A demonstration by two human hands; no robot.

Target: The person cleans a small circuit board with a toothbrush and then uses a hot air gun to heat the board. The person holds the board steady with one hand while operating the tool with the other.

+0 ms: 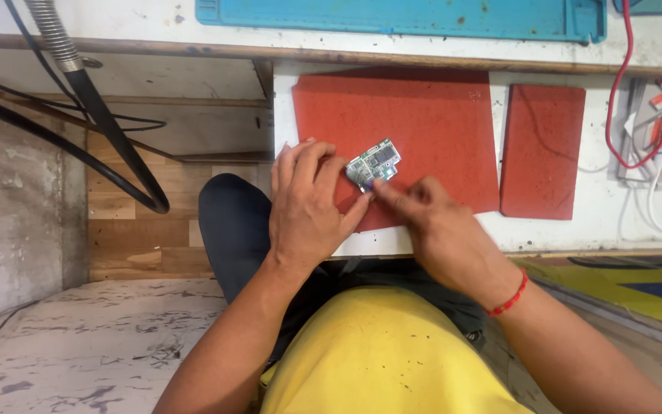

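Red mat (pixel 438 123) under both hands: left hand (pixel 308 211) pinches the small circuit board (pixel 374 163) edgewise, right hand (pixel 442 226) fingertip pressing its near corner; best kept flat and steady.

Bright, even daylight, soft shadows, sharp focus, perhaps slight wide-angle bending at edges.

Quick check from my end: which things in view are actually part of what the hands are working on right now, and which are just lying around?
In use:
- small circuit board, touched by both hands
- left hand and right hand
- large red mat under the board

Lying about:
- small red mat beside it
- blue mat at the far edge
- red and white wires at right
- black hose at left
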